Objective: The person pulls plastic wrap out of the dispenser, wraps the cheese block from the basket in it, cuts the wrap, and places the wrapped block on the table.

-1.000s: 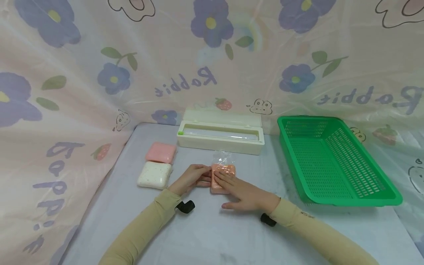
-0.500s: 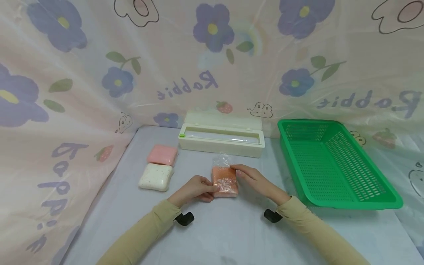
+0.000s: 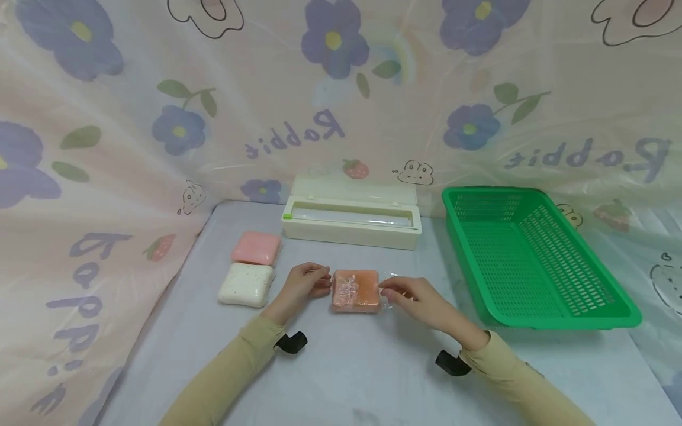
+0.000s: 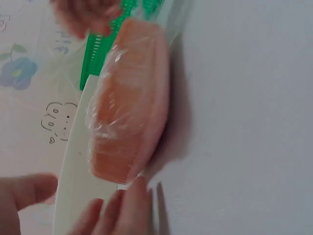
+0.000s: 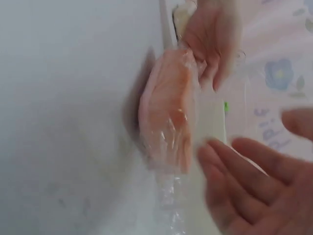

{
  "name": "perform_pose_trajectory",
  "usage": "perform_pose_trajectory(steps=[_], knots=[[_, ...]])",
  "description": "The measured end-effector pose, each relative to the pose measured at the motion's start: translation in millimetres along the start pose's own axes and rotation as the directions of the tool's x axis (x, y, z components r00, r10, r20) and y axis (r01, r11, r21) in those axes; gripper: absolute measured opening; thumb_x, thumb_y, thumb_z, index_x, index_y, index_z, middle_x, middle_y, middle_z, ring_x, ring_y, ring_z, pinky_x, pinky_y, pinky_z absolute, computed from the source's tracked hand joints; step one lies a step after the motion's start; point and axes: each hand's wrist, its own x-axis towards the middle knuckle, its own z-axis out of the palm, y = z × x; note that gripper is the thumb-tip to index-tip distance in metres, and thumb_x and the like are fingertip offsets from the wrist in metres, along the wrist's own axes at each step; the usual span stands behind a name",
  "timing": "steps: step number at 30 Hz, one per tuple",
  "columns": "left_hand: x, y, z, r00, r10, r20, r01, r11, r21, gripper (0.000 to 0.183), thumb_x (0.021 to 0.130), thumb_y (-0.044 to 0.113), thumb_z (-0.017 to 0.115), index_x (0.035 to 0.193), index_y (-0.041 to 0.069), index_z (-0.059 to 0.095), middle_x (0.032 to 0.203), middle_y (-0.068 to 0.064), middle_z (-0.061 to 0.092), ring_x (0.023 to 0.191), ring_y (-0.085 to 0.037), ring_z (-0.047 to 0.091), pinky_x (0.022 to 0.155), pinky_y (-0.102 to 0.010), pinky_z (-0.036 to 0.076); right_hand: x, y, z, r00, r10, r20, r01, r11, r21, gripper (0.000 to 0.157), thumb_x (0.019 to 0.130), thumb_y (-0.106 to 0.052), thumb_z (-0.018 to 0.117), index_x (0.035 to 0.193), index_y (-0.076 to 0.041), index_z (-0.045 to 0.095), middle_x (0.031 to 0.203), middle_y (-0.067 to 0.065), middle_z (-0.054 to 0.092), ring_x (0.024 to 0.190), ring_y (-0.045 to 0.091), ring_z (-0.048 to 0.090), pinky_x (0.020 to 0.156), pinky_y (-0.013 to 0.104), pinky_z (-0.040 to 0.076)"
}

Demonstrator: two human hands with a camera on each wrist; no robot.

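An orange bar of soap (image 3: 356, 291), wrapped in clear plastic film, lies flat on the white-covered table. A loose film flap (image 3: 391, 290) sticks out at its right side, partly hidden by the right hand. My left hand (image 3: 302, 288) is at the soap's left edge; in the left wrist view its thumb and fingers (image 4: 134, 205) stand apart, and contact with the soap is hard to tell. By the soap's right edge is my right hand (image 3: 421, 299), with fingers extended and thumb apart in the right wrist view; the soap (image 5: 168, 112) is not between them.
A pink soap (image 3: 257, 248) and a speckled white soap (image 3: 246, 284) lie at the left. Behind stands a cream cling-film box (image 3: 351, 232) with its lid up and a film roll inside. A green plastic basket (image 3: 565, 322) stands at the right.
The wrapped soap has turned about a quarter turn clockwise, so its film flap moved from the far side to the right. My right hand lifted off its top and shifted rightward; the left let go.
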Motion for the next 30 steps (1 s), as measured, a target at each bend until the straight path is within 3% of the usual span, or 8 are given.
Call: perform_pose_trajectory(steps=[3,5,7,10,12,14,24,30], knots=[[-9.6,0.2,-0.8,0.996,-0.083,0.018,0.080,0.991,0.110,0.040,0.098,0.029,0.054,0.103,-0.011,0.056,0.095,-0.022,0.063,0.081,-0.026,0.065,0.078,-0.039,0.058,14.4,4.6,-7.4,0.995,0.057,-0.088,-0.057,0.998,0.002,0.036,0.102,-0.029,0.048,0.120,-0.002,0.063,0.116,0.008,0.065,0.101,0.020,0.060,0.083,0.039,0.052],[-18.3,0.2,-0.8,0.988,-0.139,0.061,0.126,0.977,0.175,0.049,0.099,0.037,0.050,0.098,-0.012,0.057,0.088,-0.022,0.065,0.073,-0.026,0.066,0.071,-0.039,0.059,25.8,10.6,-11.8,0.991,0.110,-0.079,-0.107,0.993,0.040,0.041,0.103,-0.033,0.044,0.125,-0.002,0.060,0.123,0.010,0.062,0.113,0.025,0.056,0.092,0.046,0.048],[-26.9,-0.5,-0.9,0.972,-0.197,0.132,0.166,0.962,0.216,0.057,0.099,0.043,0.047,0.094,-0.012,0.057,0.082,-0.023,0.066,0.068,-0.029,0.068,0.067,-0.041,0.059,36.5,16.8,-14.6,0.986,0.165,-0.016,-0.164,0.983,0.081,0.046,0.103,-0.038,0.041,0.130,-0.003,0.056,0.129,0.010,0.058,0.122,0.028,0.050,0.100,0.050,0.042],[-36.0,-1.9,-0.5,0.932,-0.260,0.254,0.204,0.952,0.228,0.064,0.099,0.048,0.043,0.093,-0.014,0.060,0.080,-0.027,0.067,0.070,-0.034,0.069,0.067,-0.044,0.059,47.9,24.1,-16.3,0.965,0.231,0.126,-0.246,0.962,0.120,0.053,0.103,-0.044,0.036,0.135,-0.005,0.053,0.134,0.011,0.054,0.127,0.030,0.045,0.105,0.051,0.037],[-38.7,-1.9,-0.5,0.909,-0.272,0.316,0.212,0.954,0.211,0.066,0.099,0.049,0.042,0.095,-0.015,0.061,0.085,-0.027,0.068,0.075,-0.035,0.069,0.070,-0.044,0.058,51.5,26.9,-15.7,0.947,0.252,0.198,-0.281,0.950,0.135,0.057,0.103,-0.047,0.033,0.134,-0.005,0.054,0.134,0.010,0.054,0.125,0.029,0.047,0.105,0.050,0.037],[-38.3,0.6,-0.9,0.901,-0.268,0.341,0.212,0.958,0.191,0.066,0.099,0.048,0.043,0.100,-0.015,0.062,0.090,-0.028,0.068,0.081,-0.036,0.069,0.074,-0.043,0.058,51.5,27.7,-14.7,0.936,0.261,0.237,-0.298,0.944,0.139,0.059,0.102,-0.050,0.032,0.130,-0.005,0.057,0.130,0.009,0.057,0.121,0.027,0.051,0.104,0.047,0.039],[-18.0,19.7,-4.7,0.956,-0.151,0.252,0.132,0.987,0.091,0.051,0.099,0.034,0.048,0.116,-0.014,0.057,0.110,-0.027,0.064,0.101,-0.036,0.064,0.090,-0.042,0.052,14.5,18.4,-4.7,0.934,0.199,0.297,-0.274,0.932,0.239,0.049,0.106,-0.034,0.034,0.122,0.005,0.060,0.117,0.014,0.063,0.109,0.029,0.058,0.094,0.047,0.048],[-8.6,21.2,5.7,0.968,-0.119,0.222,0.110,0.993,0.052,0.052,0.100,0.030,0.047,0.122,-0.017,0.050,0.118,-0.029,0.057,0.109,-0.036,0.059,0.094,-0.040,0.049,-1.2,11.1,10.6,0.937,0.171,0.305,-0.266,0.915,0.303,0.045,0.106,-0.028,0.035,0.127,0.007,0.055,0.120,0.017,0.062,0.110,0.034,0.058,0.093,0.047,0.049]])
